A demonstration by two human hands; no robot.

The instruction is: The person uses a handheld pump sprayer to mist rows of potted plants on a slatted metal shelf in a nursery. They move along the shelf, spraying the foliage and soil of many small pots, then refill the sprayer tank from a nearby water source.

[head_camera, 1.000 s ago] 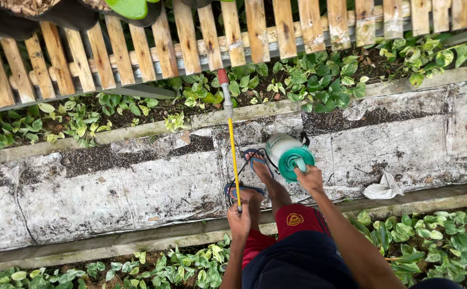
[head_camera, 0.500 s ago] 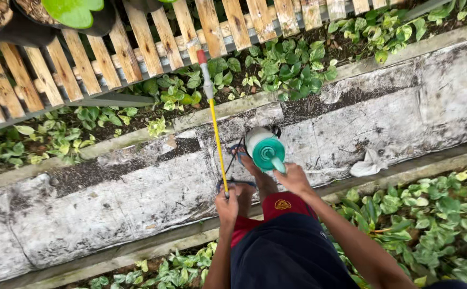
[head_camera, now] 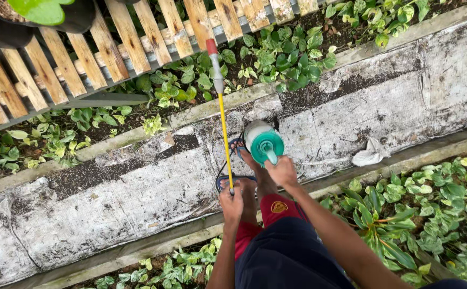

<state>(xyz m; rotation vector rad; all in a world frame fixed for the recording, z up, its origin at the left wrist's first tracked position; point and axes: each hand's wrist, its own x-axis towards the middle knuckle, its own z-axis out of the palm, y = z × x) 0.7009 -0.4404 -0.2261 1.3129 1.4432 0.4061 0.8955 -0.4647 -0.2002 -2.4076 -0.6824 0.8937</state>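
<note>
- The head camera looks straight down at a person standing on a long grey concrete path (head_camera: 110,208) between garden beds.
- The left hand (head_camera: 231,204) is closed around the bottom end of a thin yellow spray wand (head_camera: 223,128).
- The wand points up and away from the person, toward the far bed. Its tip (head_camera: 212,47) is red and sits over the wooden fence.
- The right hand (head_camera: 282,171) is wrapped around the handle on top of a white spray bottle (head_camera: 263,142) with a round green cap.
- The bottle hangs from that hand, just in front of the person's legs and above the path.
- The two hands are near each other, with the wand on the left and the bottle on the right.
- The person wears red shorts (head_camera: 276,206) and blue sandals (head_camera: 232,179). The feet are on the path.
- A crumpled white rag (head_camera: 370,156) lies on the path, well off to the right of the bottle.
- Leafy green plants (head_camera: 287,51) grow in dark soil past the path, under the wand's tip.
- More green plants (head_camera: 431,214) grow in the near bed, beside the right arm.
- A slanted wooden fence (head_camera: 110,48) runs along the top of the view.
- A black pot (head_camera: 67,18) with a big green leaf sits in the top left corner.
</note>
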